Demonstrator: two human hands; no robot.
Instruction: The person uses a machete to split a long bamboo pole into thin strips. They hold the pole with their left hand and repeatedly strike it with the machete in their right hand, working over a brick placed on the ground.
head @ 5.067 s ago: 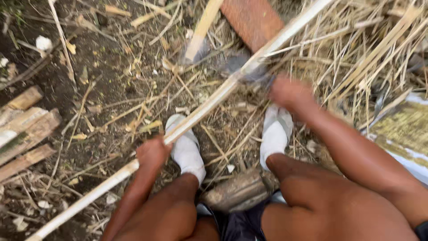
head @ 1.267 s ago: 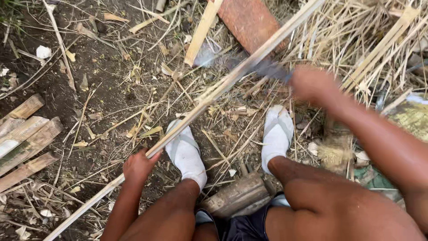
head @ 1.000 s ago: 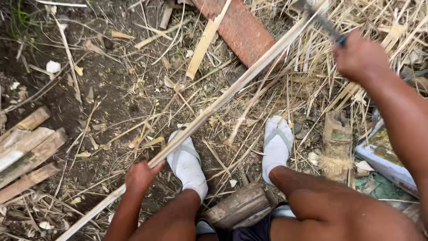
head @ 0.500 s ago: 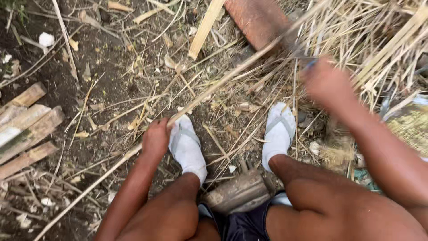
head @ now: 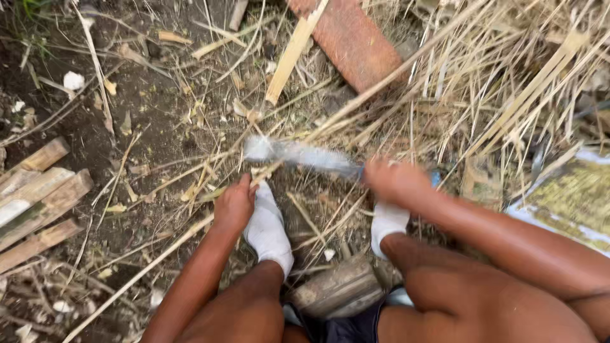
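— What is the left hand (head: 234,206) doing?

— It is closed around a long thin cane (head: 356,101). The cane runs from the lower left of the frame up to the upper right. The hand grips it just left of the middle, right beside a foot in a white sandal (head: 268,228).

— And the right hand (head: 397,182)?

— It is clenched on a knife (head: 298,154). The blade is blurry. It points left and meets the cane just above the left hand, in the middle of the frame.

— What else is there?

— A rusty red flat bar (head: 352,41) lies at the top. Lots of dry straw (head: 508,82) fills the upper right. Some split wood pieces (head: 38,203) lie at the left edge. A log (head: 337,289) sits between the feet, at the bottom.
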